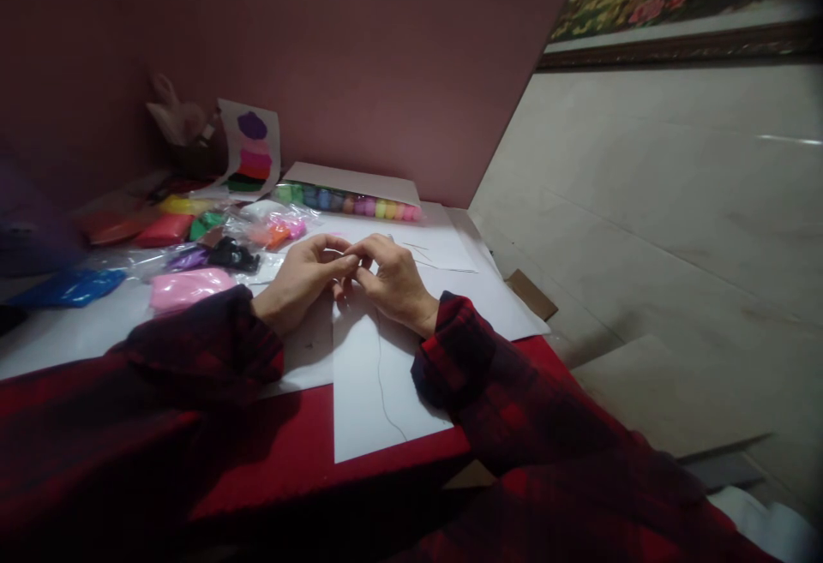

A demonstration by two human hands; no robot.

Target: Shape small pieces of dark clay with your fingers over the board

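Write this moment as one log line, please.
left hand, right hand: fingertips together | held item: cannot tell | beneath: white paper | left side: pink packet

You wear plaid sleeves (476, 366) of soft-looking matt cloth above a white sheet (360, 404) of smooth, matt paper. Your desk (289, 452) is covered in red cloth with a dull finish. The pink packet (189, 290) and blue packet (70, 288) show you glossy, creased plastic. The pink wall (360, 57) facing you looks matt; the pale wall (610, 203) on your right looks smooth, tile-like and faintly glossy, below a wood-like frame (675, 47).
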